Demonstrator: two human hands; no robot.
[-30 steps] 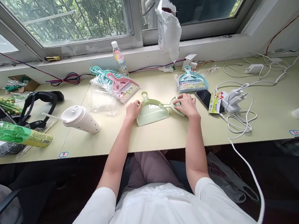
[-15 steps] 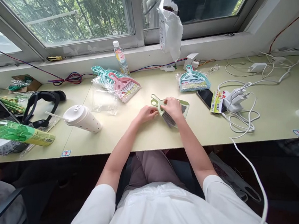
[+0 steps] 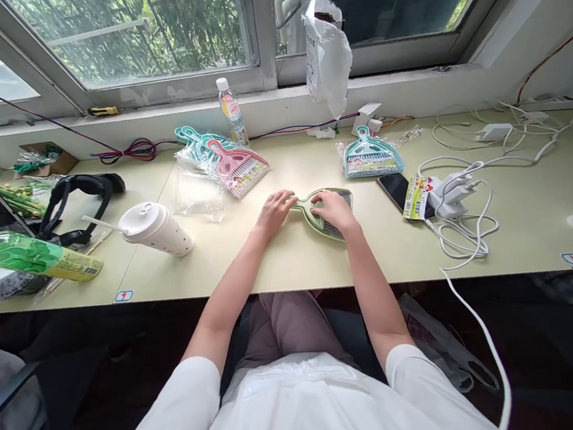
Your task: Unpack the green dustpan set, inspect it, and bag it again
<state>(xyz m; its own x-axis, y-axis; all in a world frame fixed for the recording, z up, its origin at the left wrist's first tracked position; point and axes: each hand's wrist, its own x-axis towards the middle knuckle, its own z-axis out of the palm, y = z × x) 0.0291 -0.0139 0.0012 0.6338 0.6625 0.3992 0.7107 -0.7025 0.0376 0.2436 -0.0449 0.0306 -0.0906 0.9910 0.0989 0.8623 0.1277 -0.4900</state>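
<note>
- Pan (image 3: pixel 316 227): pale green, smooth plastic, rounded shoulders narrowing to a slim handle (image 3: pixel 295 203). Raised rim visible along the near side.
- Brush (image 3: pixel 336 230): same pale green body, seated within the outline of the pan; bristles (image 3: pixel 345 197) dark grey, in a dense row toward the mouth end. Middle of both covered by fingers, so detail there not recorded.
- Location: on the table (image 3: pixel 242 258), right of the cup (image 3: pixel 152 227) and slightly farther back than it.
- Orientation: handle toward the cup, mouth directed away from it. Long axis runs left to right, roughly along the front edge of the table. Brush axis about parallel to that of the pan, bristles facing the same way as the mouth.
- Left hand (image 3: pixel 273 212): between cup and pan, fingers bent over the handle end. Cannot tell whether it grips or only rests there.
- Right hand (image 3: pixel 334 210): beyond the left hand as counted from the cup; thumb and fingers held narrow on the brush body.
- Surroundings: pink set (image 3: pixel 238 167) behind and right of the cup; clear bag (image 3: pixel 200 197) just behind-right of it; teal set (image 3: pixel 373 159) and phone (image 3: pixel 393 187) well right of it and farther back.
</note>
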